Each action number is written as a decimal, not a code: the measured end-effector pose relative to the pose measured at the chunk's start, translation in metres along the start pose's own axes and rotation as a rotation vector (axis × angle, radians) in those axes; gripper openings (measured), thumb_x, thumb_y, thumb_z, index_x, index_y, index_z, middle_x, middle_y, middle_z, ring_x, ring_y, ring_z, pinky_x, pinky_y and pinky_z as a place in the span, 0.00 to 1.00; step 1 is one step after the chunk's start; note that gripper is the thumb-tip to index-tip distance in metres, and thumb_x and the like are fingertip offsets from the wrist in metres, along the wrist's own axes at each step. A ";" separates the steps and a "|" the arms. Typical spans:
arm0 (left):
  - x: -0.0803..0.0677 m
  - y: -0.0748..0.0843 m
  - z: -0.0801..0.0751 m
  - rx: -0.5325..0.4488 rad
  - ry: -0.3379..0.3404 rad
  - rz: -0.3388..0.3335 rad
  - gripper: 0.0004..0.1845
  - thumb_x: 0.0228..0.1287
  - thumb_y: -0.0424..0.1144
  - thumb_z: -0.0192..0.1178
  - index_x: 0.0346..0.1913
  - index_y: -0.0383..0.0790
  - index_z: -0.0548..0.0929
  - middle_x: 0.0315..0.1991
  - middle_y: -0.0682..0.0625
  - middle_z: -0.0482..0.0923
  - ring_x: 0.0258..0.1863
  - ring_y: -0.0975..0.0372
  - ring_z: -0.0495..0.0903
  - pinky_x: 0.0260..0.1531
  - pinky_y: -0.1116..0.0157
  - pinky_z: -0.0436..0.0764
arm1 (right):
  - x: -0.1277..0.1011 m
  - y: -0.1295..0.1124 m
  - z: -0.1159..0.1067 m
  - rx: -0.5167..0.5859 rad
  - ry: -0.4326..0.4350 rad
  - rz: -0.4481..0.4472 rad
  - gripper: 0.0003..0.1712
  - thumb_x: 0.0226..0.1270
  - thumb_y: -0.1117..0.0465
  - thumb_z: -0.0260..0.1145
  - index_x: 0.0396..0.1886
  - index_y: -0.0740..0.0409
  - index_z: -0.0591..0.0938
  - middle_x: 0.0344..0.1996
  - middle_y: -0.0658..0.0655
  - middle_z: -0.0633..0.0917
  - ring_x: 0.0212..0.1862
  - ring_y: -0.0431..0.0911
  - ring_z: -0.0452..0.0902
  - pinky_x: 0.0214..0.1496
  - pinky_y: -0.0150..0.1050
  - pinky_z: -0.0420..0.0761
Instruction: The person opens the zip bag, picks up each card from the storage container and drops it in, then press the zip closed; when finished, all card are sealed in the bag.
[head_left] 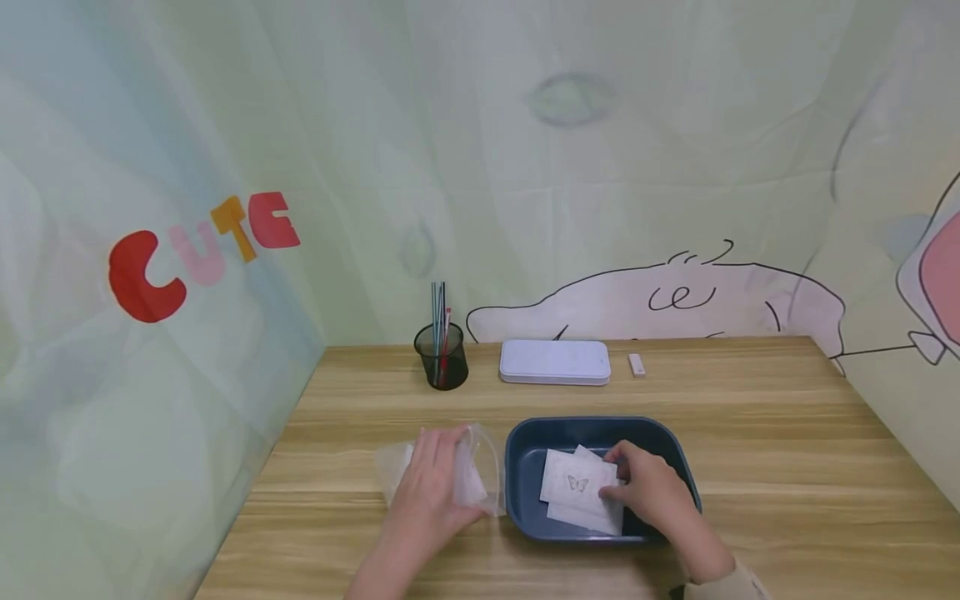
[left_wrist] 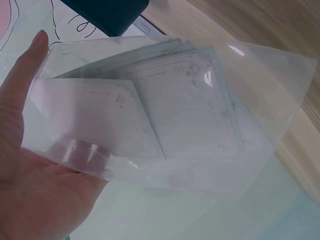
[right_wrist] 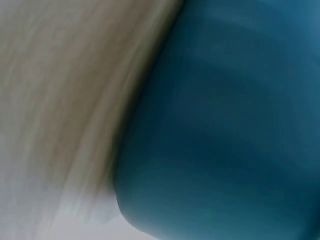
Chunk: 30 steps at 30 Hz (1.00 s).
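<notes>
My left hand (head_left: 429, 487) grips a clear plastic pouch (head_left: 489, 467) to the left of the dark blue tray (head_left: 517, 467). In the left wrist view, several pale printed paper cards (left_wrist: 180, 100) lie overlapped inside the pouch, and the fingers show through the plastic. Over the tray's right side, my right hand (head_left: 656, 492) holds the right edge of a white paper card with a butterfly print (head_left: 566, 479) between curled fingers and thumb. More white paper sheets (head_left: 585, 518) lie under it. The right wrist view shows only the blurred tray wall (right_wrist: 215, 125) and wood.
Behind the tray, a white flat case (head_left: 555, 360) lies on the wooden table (head_left: 787, 467). Beside it is a small white eraser-like block (head_left: 637, 365). A black mesh pen cup (head_left: 442, 358) with several pencils stands at the back left. Printed curtains surround the table.
</notes>
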<state>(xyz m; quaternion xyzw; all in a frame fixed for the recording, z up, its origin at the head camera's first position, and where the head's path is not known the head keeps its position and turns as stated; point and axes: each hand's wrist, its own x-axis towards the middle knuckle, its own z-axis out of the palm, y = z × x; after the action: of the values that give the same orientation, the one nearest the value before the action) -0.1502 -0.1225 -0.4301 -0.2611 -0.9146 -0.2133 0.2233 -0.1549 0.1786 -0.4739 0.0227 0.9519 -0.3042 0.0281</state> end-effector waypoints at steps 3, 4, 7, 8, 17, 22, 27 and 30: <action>0.000 0.000 0.000 0.005 -0.001 0.001 0.56 0.18 0.47 0.84 0.60 0.34 0.69 0.49 0.46 0.71 0.48 0.54 0.70 0.66 0.55 0.62 | -0.001 -0.001 -0.002 0.044 0.050 0.004 0.16 0.50 0.60 0.77 0.38 0.52 0.82 0.28 0.50 0.81 0.26 0.43 0.74 0.24 0.38 0.73; 0.000 0.000 0.000 0.008 -0.002 0.002 0.56 0.18 0.47 0.84 0.60 0.34 0.69 0.49 0.46 0.71 0.48 0.54 0.70 0.66 0.55 0.62 | -0.001 -0.002 -0.002 0.059 0.067 0.001 0.14 0.51 0.61 0.76 0.38 0.52 0.82 0.29 0.51 0.82 0.25 0.42 0.75 0.24 0.38 0.73; 0.000 0.001 0.001 0.012 -0.005 0.003 0.56 0.18 0.47 0.84 0.59 0.34 0.69 0.49 0.45 0.71 0.48 0.54 0.70 0.67 0.55 0.61 | -0.002 -0.005 -0.004 0.108 0.108 0.005 0.09 0.56 0.62 0.73 0.36 0.52 0.83 0.33 0.52 0.83 0.22 0.40 0.77 0.22 0.38 0.73; 0.000 0.001 0.001 0.013 -0.005 0.004 0.56 0.18 0.47 0.84 0.60 0.34 0.69 0.49 0.45 0.71 0.48 0.54 0.70 0.67 0.55 0.60 | -0.002 -0.006 -0.004 0.124 0.117 0.005 0.07 0.57 0.62 0.72 0.35 0.52 0.83 0.33 0.52 0.83 0.21 0.40 0.77 0.22 0.38 0.74; 0.001 0.000 0.003 0.017 0.014 0.040 0.57 0.17 0.48 0.83 0.59 0.32 0.69 0.48 0.45 0.72 0.47 0.54 0.70 0.66 0.54 0.63 | -0.005 -0.013 -0.015 0.161 0.237 -0.101 0.07 0.64 0.60 0.68 0.40 0.47 0.86 0.30 0.47 0.84 0.20 0.42 0.70 0.20 0.34 0.72; 0.002 0.002 0.003 0.010 0.009 0.038 0.56 0.17 0.48 0.84 0.59 0.32 0.69 0.48 0.45 0.71 0.47 0.55 0.70 0.64 0.57 0.67 | -0.009 -0.024 -0.026 0.248 0.308 -0.119 0.12 0.61 0.60 0.70 0.46 0.50 0.86 0.28 0.47 0.84 0.25 0.43 0.72 0.22 0.32 0.73; 0.003 0.003 0.003 -0.002 0.000 0.033 0.56 0.18 0.49 0.84 0.59 0.33 0.70 0.48 0.46 0.71 0.47 0.56 0.69 0.57 0.59 0.73 | -0.014 -0.041 -0.034 0.438 0.376 -0.117 0.12 0.55 0.60 0.75 0.40 0.54 0.85 0.23 0.46 0.85 0.24 0.45 0.74 0.21 0.30 0.74; 0.003 0.003 0.003 -0.003 -0.010 0.026 0.56 0.19 0.50 0.84 0.60 0.34 0.69 0.48 0.46 0.71 0.47 0.56 0.69 0.56 0.59 0.74 | -0.017 -0.052 -0.037 0.525 0.409 -0.145 0.08 0.54 0.60 0.76 0.33 0.53 0.86 0.23 0.46 0.85 0.23 0.44 0.74 0.20 0.29 0.73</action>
<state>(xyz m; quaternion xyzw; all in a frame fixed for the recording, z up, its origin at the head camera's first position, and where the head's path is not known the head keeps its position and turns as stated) -0.1517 -0.1174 -0.4298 -0.2742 -0.9118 -0.2107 0.2212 -0.1422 0.1571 -0.4127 0.0220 0.8260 -0.5294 -0.1921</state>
